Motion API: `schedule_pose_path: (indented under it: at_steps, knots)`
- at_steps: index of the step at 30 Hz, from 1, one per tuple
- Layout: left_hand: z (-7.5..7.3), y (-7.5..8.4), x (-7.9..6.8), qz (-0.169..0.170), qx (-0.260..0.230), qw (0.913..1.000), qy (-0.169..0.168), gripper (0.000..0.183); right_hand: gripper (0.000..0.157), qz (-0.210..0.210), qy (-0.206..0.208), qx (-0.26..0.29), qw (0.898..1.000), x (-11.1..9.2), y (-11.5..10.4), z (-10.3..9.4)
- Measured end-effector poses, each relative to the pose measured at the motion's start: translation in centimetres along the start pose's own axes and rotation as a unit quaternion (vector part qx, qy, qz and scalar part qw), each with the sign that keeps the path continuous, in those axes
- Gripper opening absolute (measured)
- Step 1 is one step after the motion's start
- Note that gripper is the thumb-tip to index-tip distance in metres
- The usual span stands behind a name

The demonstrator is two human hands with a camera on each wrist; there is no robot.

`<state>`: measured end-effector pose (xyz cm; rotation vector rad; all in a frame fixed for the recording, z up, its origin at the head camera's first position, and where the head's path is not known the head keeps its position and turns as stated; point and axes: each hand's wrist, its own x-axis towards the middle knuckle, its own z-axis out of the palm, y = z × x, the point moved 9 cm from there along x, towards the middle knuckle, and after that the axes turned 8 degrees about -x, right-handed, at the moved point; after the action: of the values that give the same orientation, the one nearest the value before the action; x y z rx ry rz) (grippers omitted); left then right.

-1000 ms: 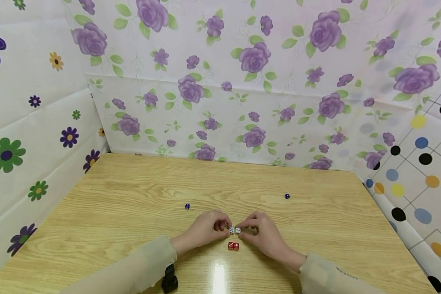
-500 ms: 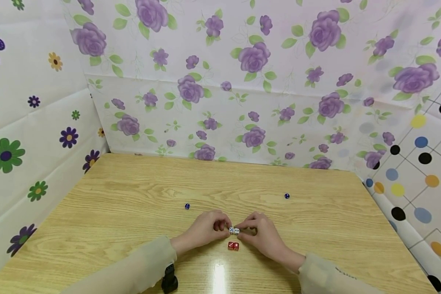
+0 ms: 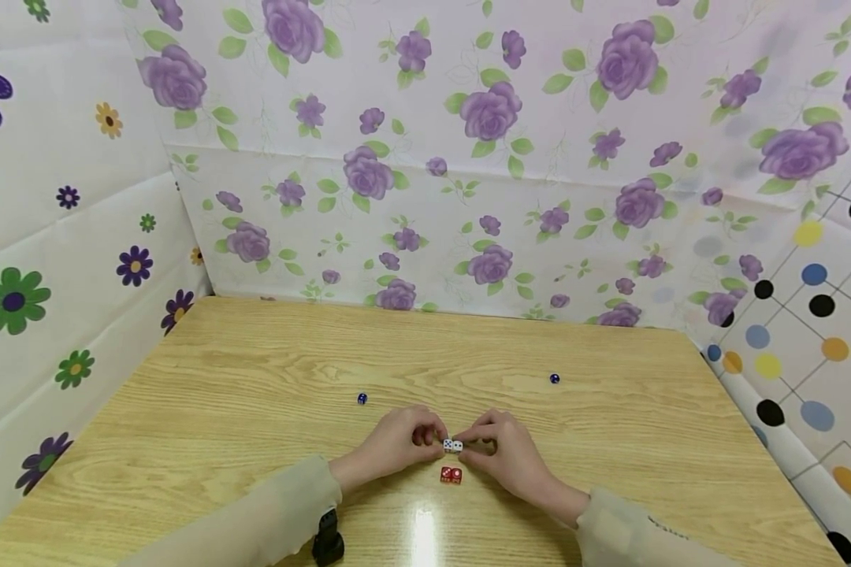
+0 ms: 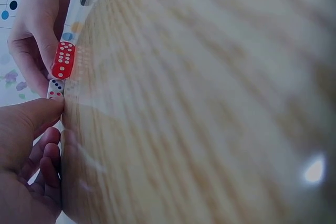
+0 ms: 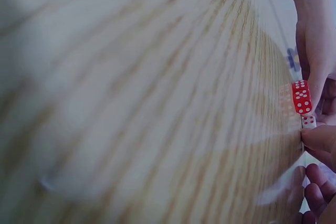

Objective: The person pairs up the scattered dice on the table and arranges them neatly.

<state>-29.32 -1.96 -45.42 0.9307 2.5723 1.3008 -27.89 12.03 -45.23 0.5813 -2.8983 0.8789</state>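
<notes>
Two white dice stand side by side on the table, faces touching. My left hand [image 3: 406,435] pinches the left white die [image 3: 448,445] between thumb and forefinger, its other fingers curled. From the other side, my right hand [image 3: 505,450] grips the right white die [image 3: 457,446] with thumb and forefinger. Just nearer to me lies a touching pair of red dice [image 3: 451,475], which neither hand touches. In the left wrist view the red pair [image 4: 64,60] partly covers the white dice [image 4: 55,88]. The right wrist view shows a white die [image 5: 308,121] by the thumb.
One blue die [image 3: 362,398] lies beyond the left hand, and another blue die [image 3: 555,379] lies farther off to the right. The wooden table [image 3: 269,346] is bordered by patterned sheets [image 3: 425,236] at the back and sides. A black device [image 3: 328,543] is under the left sleeve.
The right white die has slid slightly left with the right hand, closing the small gap to the left white die. The left hand, red dice and blue dice stay in place.
</notes>
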Motion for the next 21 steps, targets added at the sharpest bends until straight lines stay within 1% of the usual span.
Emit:
schedule_pose_path:
  at_steps: [6,21]
  knots:
    - [0.1,-0.15,0.07,0.0,0.001,1.0,0.0,0.011,0.018,-0.013,0.009,0.0,1.0,-0.08,-0.09,-0.14]
    - [0.02,-0.16,-0.03,0.002,-0.005,1.0,0.001,0.01,0.017,-0.009,0.008,-0.004,1.0,0.03,0.1,0.11]
